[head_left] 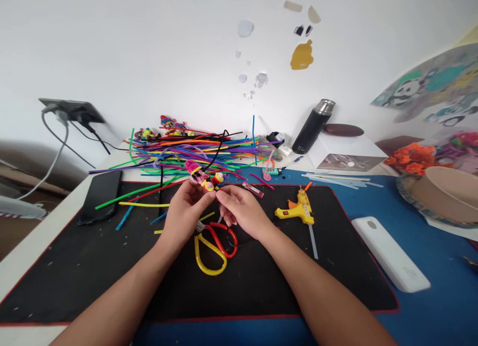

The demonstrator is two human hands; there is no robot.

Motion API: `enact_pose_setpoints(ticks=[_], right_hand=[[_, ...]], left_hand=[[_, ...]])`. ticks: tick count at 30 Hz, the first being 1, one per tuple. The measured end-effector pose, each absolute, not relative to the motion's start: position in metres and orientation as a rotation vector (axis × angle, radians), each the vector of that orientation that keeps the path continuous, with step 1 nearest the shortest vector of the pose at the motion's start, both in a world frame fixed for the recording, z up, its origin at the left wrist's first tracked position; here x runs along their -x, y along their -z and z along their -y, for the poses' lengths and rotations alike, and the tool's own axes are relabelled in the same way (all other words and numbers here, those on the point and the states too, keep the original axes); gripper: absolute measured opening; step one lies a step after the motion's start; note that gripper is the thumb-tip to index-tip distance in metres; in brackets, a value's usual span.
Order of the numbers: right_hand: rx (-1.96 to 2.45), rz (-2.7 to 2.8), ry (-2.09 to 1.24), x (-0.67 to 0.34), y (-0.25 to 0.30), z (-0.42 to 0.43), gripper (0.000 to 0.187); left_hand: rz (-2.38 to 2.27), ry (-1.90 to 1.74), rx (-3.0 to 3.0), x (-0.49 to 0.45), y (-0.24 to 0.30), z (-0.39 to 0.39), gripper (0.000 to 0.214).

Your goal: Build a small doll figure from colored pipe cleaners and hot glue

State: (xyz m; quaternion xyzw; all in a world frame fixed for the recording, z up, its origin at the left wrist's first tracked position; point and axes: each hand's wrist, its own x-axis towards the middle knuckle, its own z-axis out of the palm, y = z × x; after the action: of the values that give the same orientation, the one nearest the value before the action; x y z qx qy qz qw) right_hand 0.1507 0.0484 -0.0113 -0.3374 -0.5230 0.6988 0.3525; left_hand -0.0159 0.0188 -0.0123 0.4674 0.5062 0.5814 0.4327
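A small pipe-cleaner figure (197, 174) in pink, yellow and black is up in front of me, over the middle of the dark mat. My left hand (183, 206) is closed around its lower part, thumb across the front. Against its right side, the thumb and fingers of my right hand (242, 206) pinch the yellow end; the fingertips partly hide what they grip. A black pipe cleaner (219, 149) rises behind the figure, and I cannot tell whether it is attached. Below my hands lie scissors (211, 271) with one yellow and one red handle.
Loose pipe cleaners (194, 152) pile along the wall, with small finished figures (168, 122) behind. A yellow glue gun (298, 209) lies to the right on the mat (261, 291). Around it are a phone (100, 196), a white power bank (390, 254), and a black flask (311, 127).
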Motion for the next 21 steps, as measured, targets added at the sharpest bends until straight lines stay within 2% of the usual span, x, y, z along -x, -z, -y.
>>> enact_pose_setpoints(ticks=[10,21], right_hand=[[0.858,1.299,-1.824,-0.154,0.009,-0.051,0.050],[0.882,1.258,-1.855,-0.153,0.013,-0.050,0.057]], left_hand=[[-1.337,-1.342,-1.255,0.024,0.011,-0.021,0.046],[-1.690,-1.320,-1.855,0.024,0.010,-0.013,0.017]])
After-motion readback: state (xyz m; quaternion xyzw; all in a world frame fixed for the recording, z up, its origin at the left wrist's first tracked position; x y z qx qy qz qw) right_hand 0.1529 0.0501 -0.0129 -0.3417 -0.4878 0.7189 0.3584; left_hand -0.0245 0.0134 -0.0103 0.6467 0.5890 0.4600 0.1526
